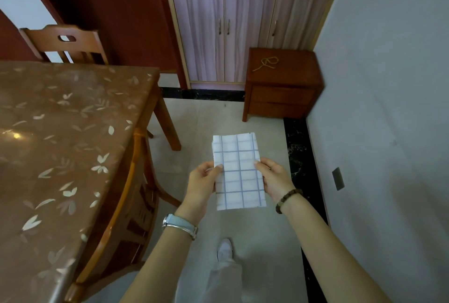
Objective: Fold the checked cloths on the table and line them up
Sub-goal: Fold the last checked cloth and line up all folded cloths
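Observation:
A white cloth with a blue check pattern (pixel 239 171) is folded into a narrow rectangle and held in the air above the floor, to the right of the table (pixel 60 132). My left hand (pixel 205 181) pinches its left edge with the thumb on top. My right hand (pixel 273 179) pinches its right edge the same way. No other checked cloth shows on the visible part of the table.
A wooden chair (pixel 128 205) is tucked against the table's near right side, another chair (pixel 70 44) stands at the far side. A small wooden nightstand (pixel 281 84) with a cord on it stands by the wall, in front of a cabinet (pixel 243 35).

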Motion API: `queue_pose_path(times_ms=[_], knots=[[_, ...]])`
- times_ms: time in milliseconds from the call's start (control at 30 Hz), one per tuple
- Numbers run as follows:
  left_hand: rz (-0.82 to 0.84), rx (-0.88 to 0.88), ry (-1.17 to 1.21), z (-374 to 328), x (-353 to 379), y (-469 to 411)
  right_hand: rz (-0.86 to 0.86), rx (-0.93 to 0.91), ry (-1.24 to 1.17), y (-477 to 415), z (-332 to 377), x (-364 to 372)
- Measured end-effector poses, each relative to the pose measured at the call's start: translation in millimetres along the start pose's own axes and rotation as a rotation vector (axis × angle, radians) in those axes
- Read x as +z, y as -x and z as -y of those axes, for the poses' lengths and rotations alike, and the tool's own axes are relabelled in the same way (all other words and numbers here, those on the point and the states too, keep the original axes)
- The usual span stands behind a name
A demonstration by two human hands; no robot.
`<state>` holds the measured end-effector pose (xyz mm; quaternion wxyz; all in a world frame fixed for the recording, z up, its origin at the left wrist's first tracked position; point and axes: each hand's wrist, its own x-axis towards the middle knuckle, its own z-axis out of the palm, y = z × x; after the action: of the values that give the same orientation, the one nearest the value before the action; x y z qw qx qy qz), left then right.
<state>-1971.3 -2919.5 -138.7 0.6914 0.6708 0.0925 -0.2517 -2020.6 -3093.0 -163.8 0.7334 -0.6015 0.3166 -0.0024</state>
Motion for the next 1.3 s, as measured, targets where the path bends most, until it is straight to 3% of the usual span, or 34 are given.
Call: queue_pose_path(times_ms=[733,1300], knots=[[-0.072,0.008,0.005,-104.3,-33.2,-180.6,0.065,-0.011,0.103,-179.7,101.7,94.6],[-0.223,0.045,0.060,-200.4,21.1,-335.2,0.239,0.006,0.114,-364.0,209.8,105.5]])
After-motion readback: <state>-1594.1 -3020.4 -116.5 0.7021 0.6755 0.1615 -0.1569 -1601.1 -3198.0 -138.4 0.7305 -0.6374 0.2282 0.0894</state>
